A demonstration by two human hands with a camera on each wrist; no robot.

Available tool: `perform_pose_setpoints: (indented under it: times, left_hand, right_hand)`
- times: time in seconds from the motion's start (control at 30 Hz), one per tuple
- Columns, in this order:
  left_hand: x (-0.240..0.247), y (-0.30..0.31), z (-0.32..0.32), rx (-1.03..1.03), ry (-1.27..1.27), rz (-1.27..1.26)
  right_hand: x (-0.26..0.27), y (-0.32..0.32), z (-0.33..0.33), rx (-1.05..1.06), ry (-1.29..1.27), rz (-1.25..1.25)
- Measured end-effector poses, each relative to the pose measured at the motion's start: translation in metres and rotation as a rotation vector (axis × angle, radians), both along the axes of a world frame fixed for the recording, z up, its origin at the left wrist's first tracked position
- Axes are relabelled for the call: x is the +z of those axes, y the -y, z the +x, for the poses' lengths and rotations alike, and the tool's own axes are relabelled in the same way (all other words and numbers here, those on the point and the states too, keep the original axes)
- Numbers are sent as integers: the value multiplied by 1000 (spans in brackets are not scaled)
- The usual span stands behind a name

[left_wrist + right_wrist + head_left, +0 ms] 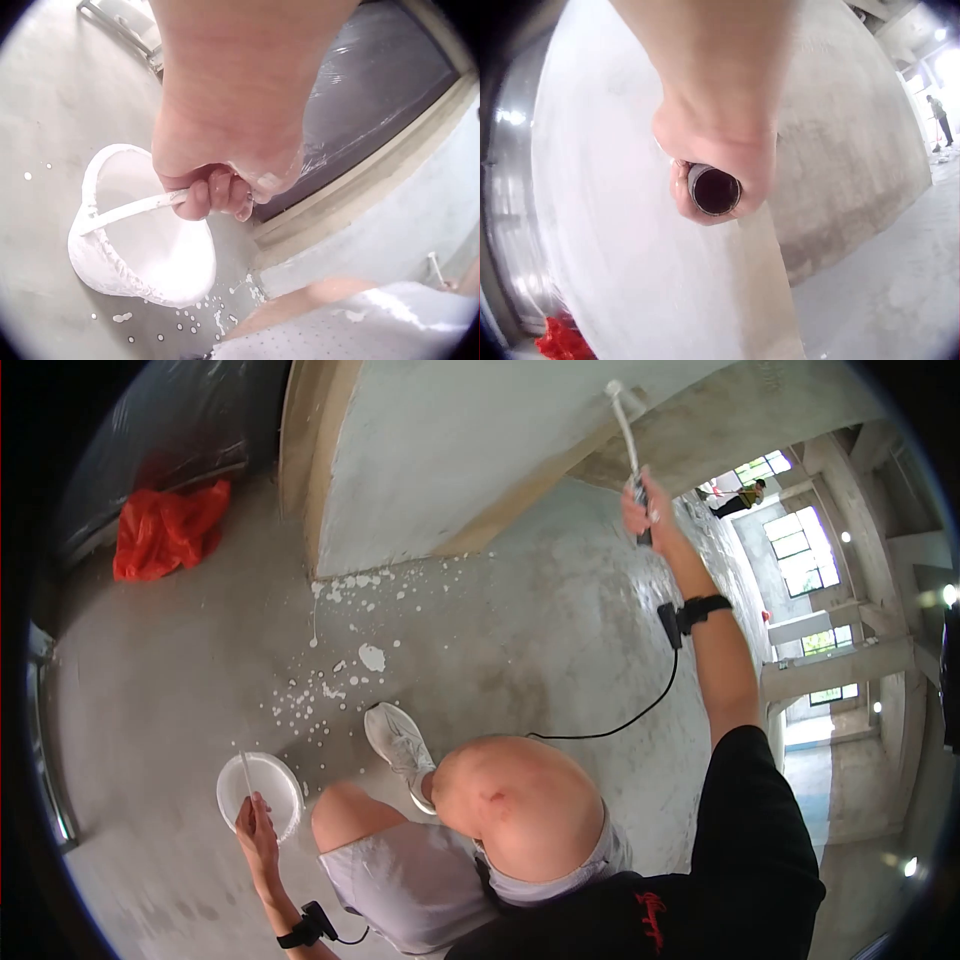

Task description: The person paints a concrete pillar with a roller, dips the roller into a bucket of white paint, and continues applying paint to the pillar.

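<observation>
My right hand (650, 515) is raised toward the pale wall and grips the black handle of a paint roller (626, 435). The roller's long white rod reaches up to a whitish head (615, 390) at the wall face (450, 450). Seen from the right wrist, the fingers wrap around the handle's hollow dark end (715, 192); the rest of the tool is hidden. Low at the left, my left hand (258, 835) curls around the paint-coated bail handle (135, 210) of a white bucket (90, 262). White paint coats the bucket's inside and rim, and paint marks the left hand.
White paint splatters (372, 658) dot the grey floor between the bucket and the wall's base. A red plastic bag (170, 530) lies by the plastic-covered panel (190, 420). My shoe (400, 750) and bent knees are beside the bucket. Another person (740, 498) stands far off near the windows.
</observation>
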State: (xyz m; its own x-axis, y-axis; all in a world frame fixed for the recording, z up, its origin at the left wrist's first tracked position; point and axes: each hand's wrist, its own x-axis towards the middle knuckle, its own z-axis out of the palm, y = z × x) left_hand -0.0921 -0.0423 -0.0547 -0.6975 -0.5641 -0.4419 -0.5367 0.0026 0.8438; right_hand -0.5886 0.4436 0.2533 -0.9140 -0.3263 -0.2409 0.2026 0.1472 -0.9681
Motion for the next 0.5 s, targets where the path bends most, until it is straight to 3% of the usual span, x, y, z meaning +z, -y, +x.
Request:
perform_pose_setpoints:
  times: [0.1,0.2,0.3,0.5]
  left_hand:
    - [-10,1,2,-9,-38,0]
    - [-8,3,3,-17,-5,8]
    - [-10,1,0,-7,-6,2]
    - [-5,-1,-1,-13,25,-25]
  right_hand:
    - [64,6,-21,40,-74,-120]
    - [77,6,-27,31,-92,-110]
    - [48,2,-26,43,-31,-97]
    - [-66,7,-4,-24,129,-62]
